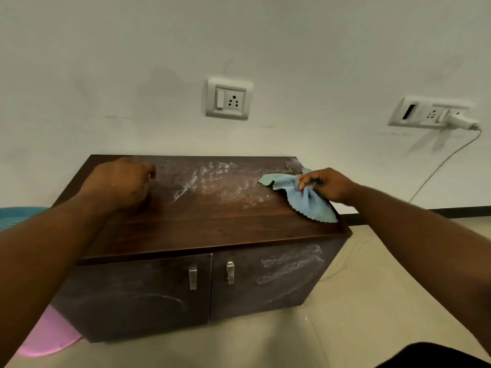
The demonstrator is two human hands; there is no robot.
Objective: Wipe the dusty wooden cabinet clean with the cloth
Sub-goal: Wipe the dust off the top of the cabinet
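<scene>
A person's right hand (325, 183) pinches a bunched blue cloth (305, 199) at the right end of the wooden cabinet (212, 227) top; the left hand (123, 181), loosely curled and empty, rests at its left end. White dust smears (212, 181) remain mid-top and on the right door (289, 266), so wiping looks barely begun.

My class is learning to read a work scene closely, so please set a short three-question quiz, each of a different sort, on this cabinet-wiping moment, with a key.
1. True or false: the blue cloth lies at the right end of the cabinet top.
2. Which hand grips the cloth? A) left hand B) right hand C) both
3. Fill in: white dust shows on the top's middle and on the ____ door.

Key: 1 true; 2 B, while the left hand rests bare on the top; 3 right, where the smears are plainest.
</scene>
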